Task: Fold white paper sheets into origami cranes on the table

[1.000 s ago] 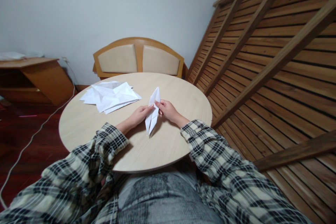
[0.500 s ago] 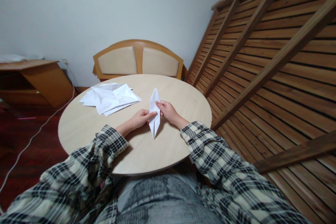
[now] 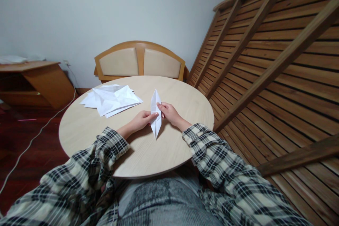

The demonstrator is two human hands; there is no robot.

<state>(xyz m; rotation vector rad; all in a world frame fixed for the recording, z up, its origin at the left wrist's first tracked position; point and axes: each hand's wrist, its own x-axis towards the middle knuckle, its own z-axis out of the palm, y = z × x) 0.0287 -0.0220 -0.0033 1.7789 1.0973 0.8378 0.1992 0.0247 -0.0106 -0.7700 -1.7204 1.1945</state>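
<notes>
A piece of white folded paper [image 3: 155, 104], narrow and diamond-shaped, is held between both hands over the round table. Its upper end comes to a point, and a slit divides the lower end. My left hand [image 3: 141, 119] pinches its left edge, thumb lying across the front. From the right, my right hand [image 3: 170, 112] grips the other edge a little higher, thumb on the front face. The fingers behind the paper are mostly hidden. Left of it, a stack of creased white paper sheets [image 3: 112, 99] rests on the table.
The pale round table [image 3: 174, 155] stands before me. Behind it is a wooden headboard [image 3: 140, 44] with cream panels against the wall. Wooden slats [image 3: 265, 88] lean along the right. At left are a low cabinet [image 3: 50, 81] and a white cable [image 3: 34, 137] on the floor.
Almost nothing differs. Both hands keep their grip on the folded paper, and its slit lower end looks very slightly shifted.
</notes>
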